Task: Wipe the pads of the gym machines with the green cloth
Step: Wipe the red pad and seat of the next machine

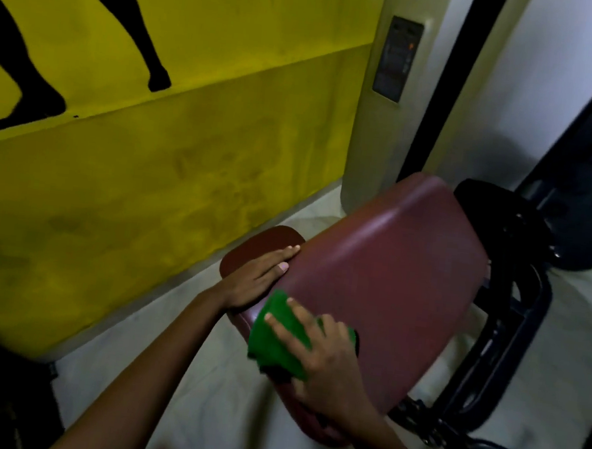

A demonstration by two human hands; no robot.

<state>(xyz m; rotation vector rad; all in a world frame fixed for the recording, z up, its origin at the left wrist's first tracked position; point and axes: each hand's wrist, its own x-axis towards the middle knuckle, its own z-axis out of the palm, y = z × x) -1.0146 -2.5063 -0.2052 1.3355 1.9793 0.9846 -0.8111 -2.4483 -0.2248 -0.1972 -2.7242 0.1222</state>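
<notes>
A large maroon pad (392, 272) of a gym machine slopes across the middle of the view. My right hand (326, 368) presses the folded green cloth (274, 336) flat against the pad's near left edge, fingers spread over the cloth. My left hand (258, 279) rests with straight fingers on the pad's left side, just above the cloth. A smaller dark red pad (262, 246) shows behind my left hand, partly hidden by it.
A yellow wall (143, 188) with black leg silhouettes runs along the left. The machine's black frame (504, 322) and a dark angled panel (589, 165) stand at the right. A beige column (383, 123) is behind the pad. Pale glossy floor (217, 381) lies below.
</notes>
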